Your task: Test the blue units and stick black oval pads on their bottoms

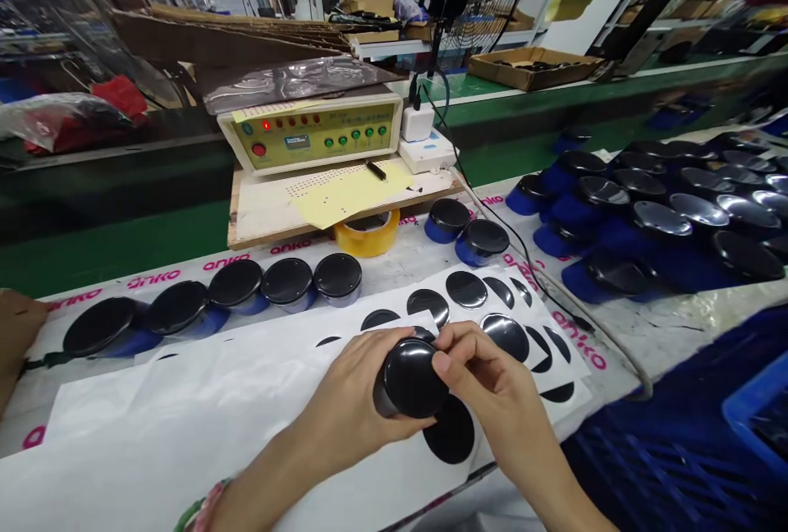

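My left hand (350,392) is wrapped around a short round canister with a glossy black top (416,378), tilted toward me. At the right rim of that top, the thumb and bent fingers of my right hand (486,368) are pinched together. Whether they grip a sticker edge or only press the rim cannot be made out. Just below the canister, a round black sticker (452,431) lies on a white sheet. Behind my hands is a backing sheet (394,302) with several glossy black round stickers (466,289), some cut by its folded edge.
Several blue canisters with black tops (234,284) form a row at left; many more (662,220) crowd the right. A yellow tape roll (368,235) sits below a wooden board (258,212) bearing a control box (313,134). A cable (591,343) crosses the table near a blue crate (665,466).
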Tool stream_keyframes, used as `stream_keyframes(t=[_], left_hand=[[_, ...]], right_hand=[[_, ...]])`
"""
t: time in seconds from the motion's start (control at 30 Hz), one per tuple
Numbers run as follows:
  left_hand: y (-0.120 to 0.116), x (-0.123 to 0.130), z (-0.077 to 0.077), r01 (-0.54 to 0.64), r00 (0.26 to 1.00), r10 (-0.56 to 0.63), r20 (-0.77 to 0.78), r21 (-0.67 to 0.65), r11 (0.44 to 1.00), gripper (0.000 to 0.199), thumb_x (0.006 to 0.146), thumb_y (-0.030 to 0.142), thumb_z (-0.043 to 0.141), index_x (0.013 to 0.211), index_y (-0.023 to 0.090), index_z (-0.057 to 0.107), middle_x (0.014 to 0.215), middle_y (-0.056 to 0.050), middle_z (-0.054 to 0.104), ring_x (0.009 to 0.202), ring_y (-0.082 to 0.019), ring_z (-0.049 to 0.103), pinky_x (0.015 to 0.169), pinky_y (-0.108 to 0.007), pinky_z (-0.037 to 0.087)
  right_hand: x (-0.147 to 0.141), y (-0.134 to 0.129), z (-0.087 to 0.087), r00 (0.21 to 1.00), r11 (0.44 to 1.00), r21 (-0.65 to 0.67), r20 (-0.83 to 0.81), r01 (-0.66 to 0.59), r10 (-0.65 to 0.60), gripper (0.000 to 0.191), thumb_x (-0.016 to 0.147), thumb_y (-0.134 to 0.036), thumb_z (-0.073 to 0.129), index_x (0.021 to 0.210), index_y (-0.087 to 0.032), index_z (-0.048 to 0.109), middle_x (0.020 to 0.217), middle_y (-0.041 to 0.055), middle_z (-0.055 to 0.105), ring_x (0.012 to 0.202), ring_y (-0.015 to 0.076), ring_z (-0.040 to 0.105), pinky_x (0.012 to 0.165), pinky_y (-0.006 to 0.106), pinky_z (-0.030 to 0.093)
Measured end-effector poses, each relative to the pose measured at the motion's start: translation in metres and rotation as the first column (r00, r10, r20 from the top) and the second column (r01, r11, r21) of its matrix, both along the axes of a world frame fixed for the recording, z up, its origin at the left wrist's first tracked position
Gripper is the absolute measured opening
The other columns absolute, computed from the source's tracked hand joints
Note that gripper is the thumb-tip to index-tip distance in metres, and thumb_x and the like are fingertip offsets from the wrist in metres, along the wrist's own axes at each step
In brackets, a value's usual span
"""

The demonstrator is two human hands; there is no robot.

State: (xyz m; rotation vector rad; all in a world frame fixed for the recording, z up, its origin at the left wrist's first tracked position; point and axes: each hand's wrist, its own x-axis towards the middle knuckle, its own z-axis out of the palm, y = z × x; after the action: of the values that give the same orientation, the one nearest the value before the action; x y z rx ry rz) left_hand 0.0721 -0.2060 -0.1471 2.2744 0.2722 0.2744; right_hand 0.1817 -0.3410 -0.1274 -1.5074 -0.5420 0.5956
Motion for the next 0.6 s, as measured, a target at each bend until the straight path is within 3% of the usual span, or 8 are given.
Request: stream_keyframes(t=[0.3,0.6], left_hand=[[-0.0011,-0.0011,-0.0008,0.003,1.000,-0.003,-0.008,0.012,1.000,0.073,0.066,0.037,0.078,0.127,0.032,0.038,0.126,0.001,0.055,0.115,-0.020,0.051,0.098,-0.035,0.044],[-0.0003,-0.0013,-0.0012,-0.001,1.000,0.001,0.015,0.031,1.000,0.069,0.068,0.040,0.077,0.126,0.030,0.040,0.124,0.000,0.057,0.115,-0.021,0.051,0.098,-0.034,0.045]], right_hand=[[-0.0046,-0.0008,-0.0053,0.981,0.999,-0.009,0.193,0.036,-0.034,0.019,0.085,-0.022,0.059,0.068,-0.021,0.050,0.083,0.0013,0.052,0.080,0.0154,0.052,0.071,0.028,0.043],[-0.0071,-0.0005,-0.0043,0.967,0.998,-0.054,0.251,0.046,-0.031,0.021,0.087,-0.024,0.056,0.069,-0.021,0.046,0.078,0.0000,0.051,0.078,0.0161,0.053,0.070,0.029,0.042]])
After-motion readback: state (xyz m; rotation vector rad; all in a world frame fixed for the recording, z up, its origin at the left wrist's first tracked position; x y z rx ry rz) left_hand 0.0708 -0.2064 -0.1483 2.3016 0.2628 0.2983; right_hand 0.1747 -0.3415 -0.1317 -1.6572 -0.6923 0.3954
